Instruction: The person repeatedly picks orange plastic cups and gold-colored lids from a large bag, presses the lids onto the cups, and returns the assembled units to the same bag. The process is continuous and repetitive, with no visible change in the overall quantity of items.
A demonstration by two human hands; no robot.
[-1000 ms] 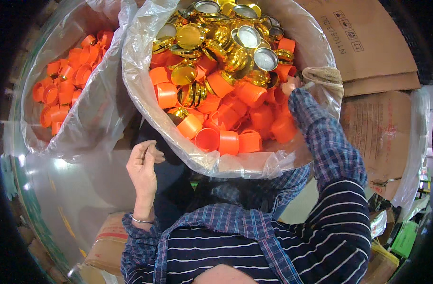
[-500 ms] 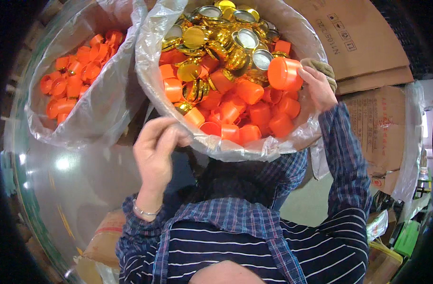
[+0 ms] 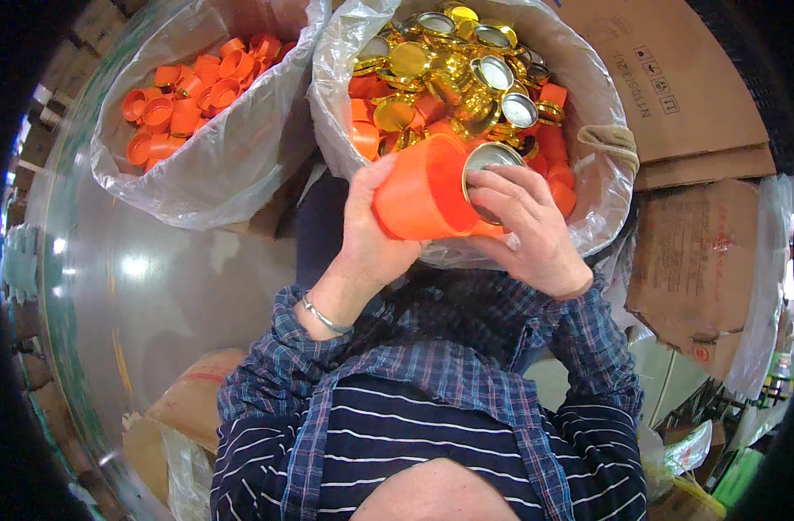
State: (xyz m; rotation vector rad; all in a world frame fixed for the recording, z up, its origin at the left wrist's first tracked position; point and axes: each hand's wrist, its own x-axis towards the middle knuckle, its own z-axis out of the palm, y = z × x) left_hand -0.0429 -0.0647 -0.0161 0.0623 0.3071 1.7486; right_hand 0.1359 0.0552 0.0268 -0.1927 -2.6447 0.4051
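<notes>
My left hand grips a large orange plastic cap by its closed end, the mouth facing right. With its fingers on the inner face of a round metal lid, my right hand holds the lid at the cap's mouth. The lid is gold at the rim and silvery inside. I cannot tell whether it sits within the mouth or just beside it. Both hands are over the near edge of a bag-lined bin, which holds many gold lids and orange caps.
At the left stands a second bin lined with clear plastic, with orange caps in it. Cardboard sheets lie to the right, and a brown glove-like cloth hangs on the near bin's rim. A carton is at the lower left.
My right hand came in from the bin's right side. My left hand, free before, now holds an orange cap, and a metal lid is in my right hand. The view has shifted left.
</notes>
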